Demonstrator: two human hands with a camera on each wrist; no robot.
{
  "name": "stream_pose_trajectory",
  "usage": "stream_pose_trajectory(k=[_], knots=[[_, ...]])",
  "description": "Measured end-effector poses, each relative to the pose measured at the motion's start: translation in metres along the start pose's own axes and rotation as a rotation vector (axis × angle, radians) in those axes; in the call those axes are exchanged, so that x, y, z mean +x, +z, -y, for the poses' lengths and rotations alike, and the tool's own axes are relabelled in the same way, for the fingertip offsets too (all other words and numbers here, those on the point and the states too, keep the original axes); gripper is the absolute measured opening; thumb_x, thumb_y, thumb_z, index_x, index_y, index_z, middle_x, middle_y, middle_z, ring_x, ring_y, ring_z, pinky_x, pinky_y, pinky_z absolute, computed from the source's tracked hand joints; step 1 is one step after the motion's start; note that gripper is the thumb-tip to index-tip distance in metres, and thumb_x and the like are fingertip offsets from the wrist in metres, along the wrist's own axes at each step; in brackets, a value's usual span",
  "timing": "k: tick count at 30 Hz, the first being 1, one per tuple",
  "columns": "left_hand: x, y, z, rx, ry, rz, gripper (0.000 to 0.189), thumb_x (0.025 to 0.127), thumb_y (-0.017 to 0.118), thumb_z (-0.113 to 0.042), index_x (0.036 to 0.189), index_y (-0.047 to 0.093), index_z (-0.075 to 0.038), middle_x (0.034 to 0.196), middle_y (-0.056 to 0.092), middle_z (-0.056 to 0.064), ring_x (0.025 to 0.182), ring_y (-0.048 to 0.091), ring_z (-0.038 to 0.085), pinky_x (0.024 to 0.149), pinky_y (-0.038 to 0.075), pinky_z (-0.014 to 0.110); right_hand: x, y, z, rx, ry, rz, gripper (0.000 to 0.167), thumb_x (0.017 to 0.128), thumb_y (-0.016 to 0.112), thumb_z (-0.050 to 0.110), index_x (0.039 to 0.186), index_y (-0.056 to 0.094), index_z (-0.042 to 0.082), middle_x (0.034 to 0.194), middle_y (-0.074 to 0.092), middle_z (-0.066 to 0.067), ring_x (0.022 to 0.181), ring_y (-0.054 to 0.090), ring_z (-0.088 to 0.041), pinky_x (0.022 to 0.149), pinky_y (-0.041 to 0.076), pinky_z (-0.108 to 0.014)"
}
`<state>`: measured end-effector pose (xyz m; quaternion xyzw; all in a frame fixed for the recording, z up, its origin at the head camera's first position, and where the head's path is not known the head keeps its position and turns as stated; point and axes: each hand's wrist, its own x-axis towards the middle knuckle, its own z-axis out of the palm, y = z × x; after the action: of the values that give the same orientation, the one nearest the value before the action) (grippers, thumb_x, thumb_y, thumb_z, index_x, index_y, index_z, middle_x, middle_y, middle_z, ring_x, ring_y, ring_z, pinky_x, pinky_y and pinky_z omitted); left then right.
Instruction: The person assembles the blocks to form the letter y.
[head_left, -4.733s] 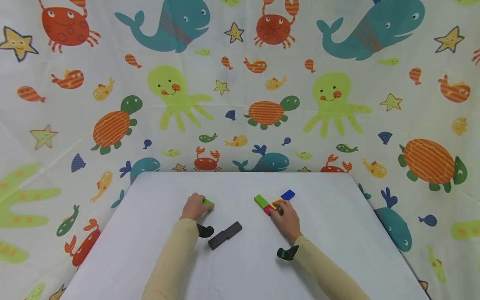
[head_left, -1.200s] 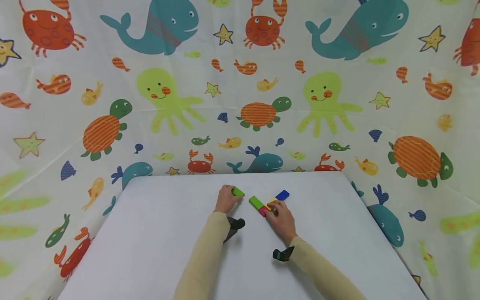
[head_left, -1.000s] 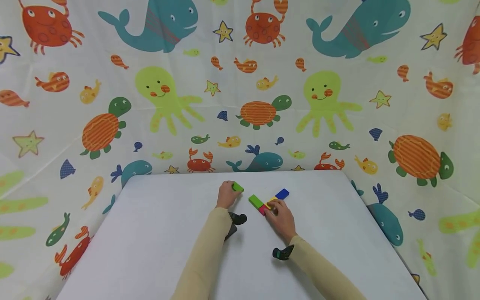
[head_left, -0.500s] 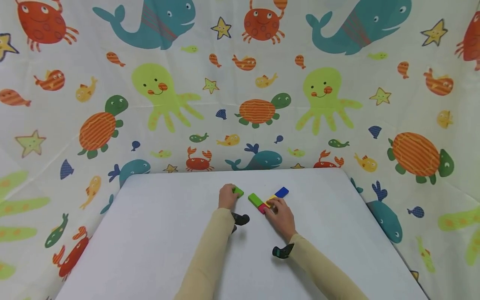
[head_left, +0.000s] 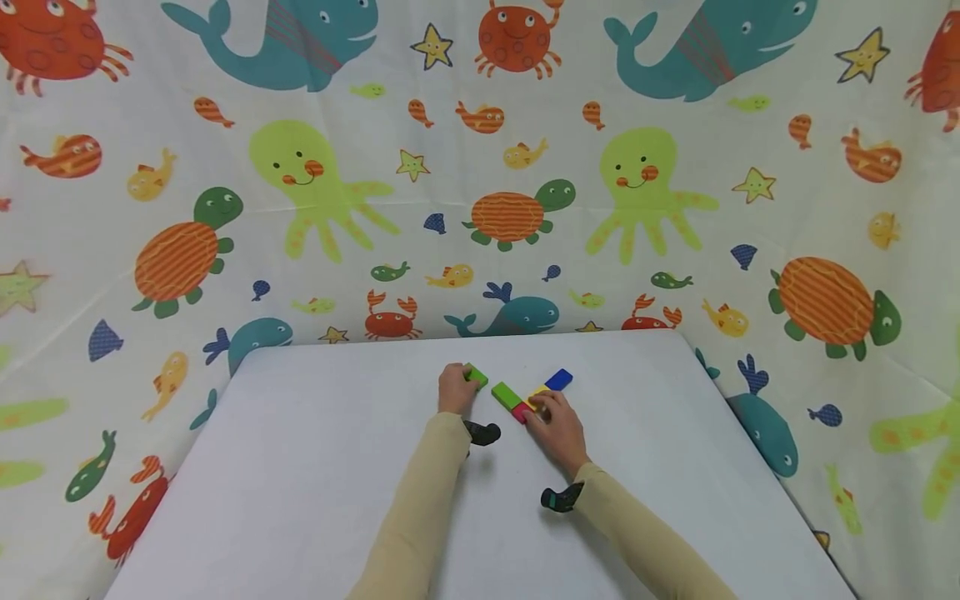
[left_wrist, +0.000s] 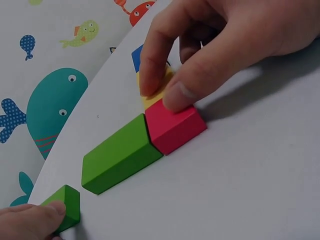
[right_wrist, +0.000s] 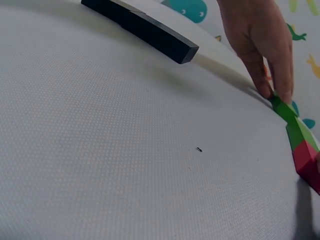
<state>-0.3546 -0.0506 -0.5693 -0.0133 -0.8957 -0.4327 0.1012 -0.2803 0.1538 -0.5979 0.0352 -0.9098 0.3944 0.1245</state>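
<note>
1. The left hand [head_left: 456, 388] is clamped on a loose green block [head_left: 477, 377], thumb against one side, at the far middle of the table [head_left: 322, 483].
2. The right hand [head_left: 558, 427] is curled over the joint of two blocks: its thumb presses the red block [left_wrist: 172, 129] and a finger touches the yellow block [left_wrist: 156, 98], which the hand partly covers.
3. Just right of the loose green block, across a narrow gap, lies the second green block [head_left: 507, 396]; its near right end meets the red block.
4. From the red block, the yellow block runs toward the far right, with the blue block [head_left: 559, 379] beyond it, so the four form a V open to the far side.
5. Two dark blocks [right_wrist: 155, 36] lie end to end nearer than the loose green block, mostly hidden under the left arm in the head view.
6. Tan sleeves [head_left: 645, 525] cover both arms, with a black device [head_left: 561, 498] at each wrist.
7. Behind the table hangs a white cloth [head_left: 570, 108] printed with sea animals.
</note>
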Motion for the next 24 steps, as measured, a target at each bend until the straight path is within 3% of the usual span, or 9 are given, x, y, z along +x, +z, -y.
stream_pose_trajectory(k=[6,12,17,24], knots=[[0.001,0.0,-0.002,-0.034,-0.024,-0.008,0.033,0.082,0.072,0.002,0.114,0.068,0.009,0.121,0.06,0.026,0.115,0.056,0.039,0.098,0.045,0.046,0.003,0.001,0.004,-0.006,0.003,0.006,0.03,0.089,0.073,0.029,0.113,0.07,0.012,0.119,0.058,-0.003,0.088,0.054,-0.016,0.077,0.046,-0.032],[-0.009,-0.001,-0.014,-0.09,-0.026,0.0,0.031,0.083,0.07,0.003,0.112,0.067,0.012,0.121,0.06,0.029,0.117,0.055,0.042,0.099,0.043,0.049,0.0,0.002,0.005,-0.012,0.015,0.008,0.03,0.089,0.073,0.03,0.113,0.07,0.013,0.116,0.058,-0.002,0.089,0.054,-0.016,0.078,0.046,-0.033],[-0.018,0.004,-0.017,-0.067,-0.03,-0.002,0.03,0.084,0.07,0.003,0.112,0.067,0.012,0.12,0.06,0.028,0.117,0.055,0.041,0.099,0.044,0.048,-0.006,0.003,0.002,-0.021,0.023,0.015,0.03,0.088,0.074,0.029,0.113,0.07,0.012,0.113,0.058,-0.002,0.087,0.054,-0.015,0.076,0.047,-0.032],[-0.017,0.011,-0.022,-0.064,-0.013,-0.023,0.029,0.083,0.07,0.004,0.11,0.067,0.013,0.118,0.06,0.028,0.114,0.056,0.041,0.097,0.045,0.047,-0.002,0.002,-0.001,-0.024,0.012,0.0,0.031,0.088,0.073,0.031,0.113,0.07,0.013,0.113,0.058,-0.001,0.087,0.054,-0.016,0.077,0.046,-0.032]])
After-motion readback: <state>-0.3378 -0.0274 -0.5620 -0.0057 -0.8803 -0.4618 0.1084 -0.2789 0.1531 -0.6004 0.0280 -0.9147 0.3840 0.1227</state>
